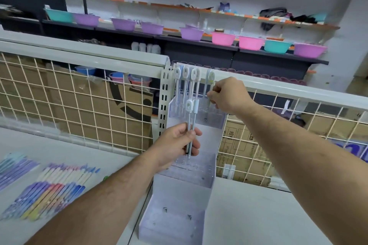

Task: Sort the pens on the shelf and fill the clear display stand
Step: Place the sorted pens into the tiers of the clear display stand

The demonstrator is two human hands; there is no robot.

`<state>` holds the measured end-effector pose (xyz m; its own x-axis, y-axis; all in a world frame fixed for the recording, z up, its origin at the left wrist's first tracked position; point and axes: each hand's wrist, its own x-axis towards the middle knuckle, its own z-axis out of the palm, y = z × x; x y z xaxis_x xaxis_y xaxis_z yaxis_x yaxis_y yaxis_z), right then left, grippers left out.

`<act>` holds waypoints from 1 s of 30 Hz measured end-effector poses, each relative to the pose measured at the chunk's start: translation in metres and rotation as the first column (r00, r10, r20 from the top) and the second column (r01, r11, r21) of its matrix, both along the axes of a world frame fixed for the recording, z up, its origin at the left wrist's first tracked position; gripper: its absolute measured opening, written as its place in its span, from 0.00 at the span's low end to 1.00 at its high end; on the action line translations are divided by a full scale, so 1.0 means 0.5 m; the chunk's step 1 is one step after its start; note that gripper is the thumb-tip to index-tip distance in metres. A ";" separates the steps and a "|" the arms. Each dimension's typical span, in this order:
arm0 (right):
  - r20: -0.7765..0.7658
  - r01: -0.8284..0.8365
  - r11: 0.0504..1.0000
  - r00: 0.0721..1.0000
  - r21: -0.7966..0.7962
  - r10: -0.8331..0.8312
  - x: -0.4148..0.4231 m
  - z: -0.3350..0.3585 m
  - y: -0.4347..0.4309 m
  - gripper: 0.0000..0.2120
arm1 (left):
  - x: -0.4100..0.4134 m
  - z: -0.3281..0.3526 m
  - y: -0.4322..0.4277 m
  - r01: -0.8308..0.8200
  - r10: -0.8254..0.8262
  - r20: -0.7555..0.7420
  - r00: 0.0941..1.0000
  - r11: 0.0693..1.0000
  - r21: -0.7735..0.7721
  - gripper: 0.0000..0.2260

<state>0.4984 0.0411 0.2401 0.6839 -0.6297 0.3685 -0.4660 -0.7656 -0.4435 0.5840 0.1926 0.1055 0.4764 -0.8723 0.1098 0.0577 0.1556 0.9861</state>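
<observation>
A clear stepped display stand (199,183) rises from the white shelf against the wire grid. Three pale pens (186,81) with rounded white caps stand upright in the left of its top tier. My right hand (227,94) pinches another capped pen (209,85) standing at the right of that tier. My left hand (180,145) grips two pens (190,123) upright in front of the stand's middle tier, their tips down over its holes.
Rows of coloured pens (53,187) lie flat on the shelf (268,221) at the left, with more pens (14,169) at the far left edge. The wire grid (79,109) backs the shelf, cardboard boxes behind it. Coloured basins line the far shelves.
</observation>
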 end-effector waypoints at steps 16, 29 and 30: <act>0.151 -0.152 0.963 0.981 0.222 0.120 -0.061 -0.059 0.111 0.12 | 0.000 0.005 0.002 0.101 -0.104 -0.079 0.991 0.994 -0.050 0.09; 0.493 0.064 0.971 0.853 0.229 -0.173 -0.067 0.074 0.017 0.07 | 0.005 0.004 0.003 0.079 -0.079 -0.011 0.997 0.997 0.003 0.10; 0.477 0.068 0.974 0.863 0.218 -0.167 -0.062 0.068 0.017 0.07 | 0.006 0.004 0.003 0.073 -0.073 0.004 0.997 0.997 0.013 0.10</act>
